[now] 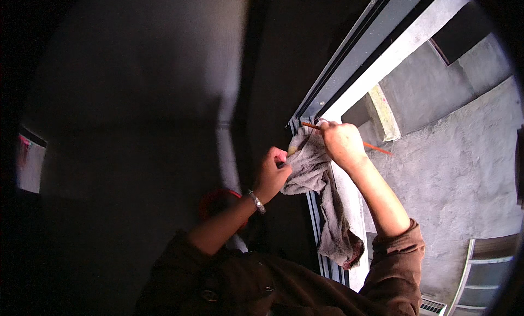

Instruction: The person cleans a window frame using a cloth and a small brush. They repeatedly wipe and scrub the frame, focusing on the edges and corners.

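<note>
A grey towel [307, 166] lies bunched over the window's sliding track [317, 230], and one end hangs down along the sill. My right hand [344, 146] is above the towel, closed around a thin orange-brown stick [378, 149]. One end of the stick points at the corner where the track meets the upright frame. Beside the towel's left edge, my left hand [273, 174] has its fingers curled around a small object with a pale yellow tip [291, 151]. Most of that object is hidden by the fingers.
The metal window frame [348, 66] runs up to the right. Outside are a rough grey wall [450, 152] and a pale ledge block [385, 113]. A red round rim, perhaps a bucket [225, 191], sits in shadow behind my left forearm.
</note>
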The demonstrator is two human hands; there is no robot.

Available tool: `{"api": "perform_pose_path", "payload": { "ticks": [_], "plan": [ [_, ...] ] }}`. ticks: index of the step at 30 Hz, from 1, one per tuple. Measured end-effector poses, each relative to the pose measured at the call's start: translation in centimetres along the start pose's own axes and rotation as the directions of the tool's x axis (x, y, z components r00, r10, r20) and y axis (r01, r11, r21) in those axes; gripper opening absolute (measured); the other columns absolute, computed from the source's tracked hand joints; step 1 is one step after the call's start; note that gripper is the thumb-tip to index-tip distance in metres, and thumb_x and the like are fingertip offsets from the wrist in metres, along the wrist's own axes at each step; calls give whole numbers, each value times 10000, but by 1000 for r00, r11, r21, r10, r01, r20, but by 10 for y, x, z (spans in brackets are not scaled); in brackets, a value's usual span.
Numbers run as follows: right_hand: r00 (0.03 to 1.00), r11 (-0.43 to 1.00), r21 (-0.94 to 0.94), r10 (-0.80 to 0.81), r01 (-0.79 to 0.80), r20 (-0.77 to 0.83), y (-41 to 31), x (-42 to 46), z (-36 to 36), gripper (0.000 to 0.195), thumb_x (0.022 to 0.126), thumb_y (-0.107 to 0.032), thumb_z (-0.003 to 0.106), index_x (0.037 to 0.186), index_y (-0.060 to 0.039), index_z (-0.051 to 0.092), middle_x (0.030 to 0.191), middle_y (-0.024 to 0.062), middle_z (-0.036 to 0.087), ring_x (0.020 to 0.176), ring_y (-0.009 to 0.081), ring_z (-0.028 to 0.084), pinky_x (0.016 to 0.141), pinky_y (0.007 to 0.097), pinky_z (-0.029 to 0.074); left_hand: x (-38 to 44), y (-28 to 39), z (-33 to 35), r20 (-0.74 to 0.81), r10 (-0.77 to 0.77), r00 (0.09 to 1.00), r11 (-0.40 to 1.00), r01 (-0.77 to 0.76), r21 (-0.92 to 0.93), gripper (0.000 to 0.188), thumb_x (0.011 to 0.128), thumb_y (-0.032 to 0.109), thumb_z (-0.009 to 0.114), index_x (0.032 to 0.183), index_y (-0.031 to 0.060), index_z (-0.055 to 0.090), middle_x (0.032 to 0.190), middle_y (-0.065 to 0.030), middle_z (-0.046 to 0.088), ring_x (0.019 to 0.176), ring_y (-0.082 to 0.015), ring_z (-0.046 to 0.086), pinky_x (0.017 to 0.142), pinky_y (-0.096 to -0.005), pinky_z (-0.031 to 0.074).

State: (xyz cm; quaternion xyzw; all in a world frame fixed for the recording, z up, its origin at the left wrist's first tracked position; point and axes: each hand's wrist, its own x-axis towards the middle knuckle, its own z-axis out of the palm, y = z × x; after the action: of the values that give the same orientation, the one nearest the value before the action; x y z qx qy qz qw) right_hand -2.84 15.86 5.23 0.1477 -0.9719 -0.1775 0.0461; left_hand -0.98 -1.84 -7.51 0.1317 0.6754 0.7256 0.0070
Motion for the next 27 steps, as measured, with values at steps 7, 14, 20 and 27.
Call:
{"api": "perform_pose_path", "payload": {
  "ticks": [7, 14, 20, 27],
  "plan": [
    [996, 985, 152, 87, -82, -21, -12, -35, 23, 70, 752, -76, 532, 812, -45, 549, 722, 123, 619, 645, 293, 638, 602, 389, 519, 27, -21, 16, 32, 8, 999, 998, -9, 56, 118, 747, 29, 681, 808, 40, 580, 666, 9, 532, 615, -79, 518, 580, -247, 445],
    [986, 985, 156, 47, -72, 159, -16, -56, 9, 72, 772, -97, 526, 812, -43, 554, 691, 127, 626, 629, 293, 637, 590, 387, 510, 54, 8, 5, 44, 163, 986, 909, -167, 382, 81, 775, 70, 648, 849, 55, 621, 719, -27, 560, 677, -141, 557, 637, -285, 459],
    [987, 975, 159, 150, -158, 66, -25, -56, 16, 111, 796, -106, 519, 753, -81, 619, 626, 117, 647, 571, 265, 660, 522, 368, 528, 70, 20, 14, 340, 360, 869, 311, -456, 834, 179, 768, 187, 644, 915, 85, 641, 808, -83, 531, 798, -264, 553, 652, -389, 471],
    [976, 988, 102, 92, -114, 198, -54, -49, 2, 138, 780, -114, 554, 739, -81, 682, 682, 103, 671, 634, 249, 674, 560, 345, 539, 81, 13, 13, 484, 319, 815, 289, -570, 769, 124, 792, 154, 599, 793, 35, 565, 818, -121, 523, 804, -298, 555, 653, -410, 485]
  ]
}}
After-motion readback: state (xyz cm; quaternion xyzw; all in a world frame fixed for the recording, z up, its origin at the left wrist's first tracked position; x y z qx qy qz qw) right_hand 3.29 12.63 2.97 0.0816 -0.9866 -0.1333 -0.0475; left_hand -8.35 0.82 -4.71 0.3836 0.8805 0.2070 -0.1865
